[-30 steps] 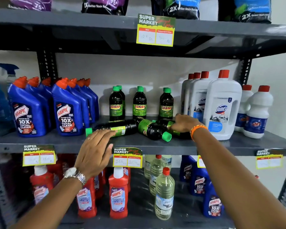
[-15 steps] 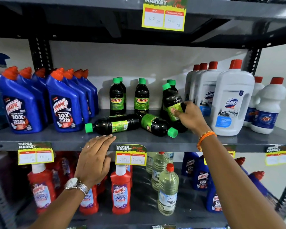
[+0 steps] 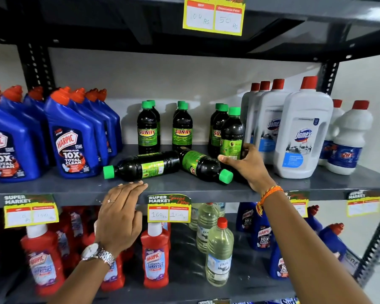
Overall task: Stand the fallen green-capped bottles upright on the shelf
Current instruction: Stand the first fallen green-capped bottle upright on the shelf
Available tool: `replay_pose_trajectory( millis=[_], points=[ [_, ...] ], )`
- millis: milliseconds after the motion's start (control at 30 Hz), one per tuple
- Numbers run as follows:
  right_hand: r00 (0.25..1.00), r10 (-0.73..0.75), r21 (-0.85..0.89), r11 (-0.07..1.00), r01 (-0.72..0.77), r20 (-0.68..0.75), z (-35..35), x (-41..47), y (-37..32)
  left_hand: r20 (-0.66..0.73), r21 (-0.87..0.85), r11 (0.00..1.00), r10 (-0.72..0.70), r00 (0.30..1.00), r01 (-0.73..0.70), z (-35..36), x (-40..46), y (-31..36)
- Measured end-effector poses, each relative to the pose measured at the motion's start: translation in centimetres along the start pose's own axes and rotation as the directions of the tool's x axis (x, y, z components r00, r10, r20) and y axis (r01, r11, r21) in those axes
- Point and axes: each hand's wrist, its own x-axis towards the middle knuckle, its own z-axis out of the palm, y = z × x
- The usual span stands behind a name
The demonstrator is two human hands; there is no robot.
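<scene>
The light is bright and even, coming from the front and above: the green-capped bottles (image 3: 147,128) throw soft grey shadows on the white back wall (image 3: 184,77). A glare patch whitens the top shelf's edge (image 3: 377,13) at the right. The lower shelf sits dimmer. The wide lens bows the shelves and uprights toward the edges, and the red bottles (image 3: 42,260) at lower left look smeared.

head cam | one view | faces forward, slightly down | close to grey shelf (image 3: 294,185) | hands' reach
</scene>
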Motion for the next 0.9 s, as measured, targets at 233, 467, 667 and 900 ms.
replay_pose_trajectory(
  millis=[233, 467, 667, 900],
  points=[
    [0.994, 0.072, 0.167, 0.982, -0.086, 0.088, -0.4, 0.7, 0.3, -0.037, 0.005, 1.0, 0.01, 0.999, -0.01, 0.6, -0.1, -0.1],
    [0.991, 0.065, 0.151, 0.985, -0.083, 0.12, -0.6, 0.7, 0.4, -0.052, -0.014, 1.0, -0.003, 0.999, 0.002, 0.6, -0.2, 0.2],
    [0.979, 0.051, 0.25, 0.963, -0.1, 0.197, -1.5, 0.0, 0.1, -0.031, -0.035, 0.999, -0.013, 0.999, 0.012, 0.0, -0.2, 0.4],
    [0.985, 0.042, 0.173, 0.982, -0.072, 0.168, -1.0, -0.3, -0.2, -0.008, -0.049, 0.998, -0.036, 0.999, 0.036, -0.4, -0.2, 0.8]
  ],
)
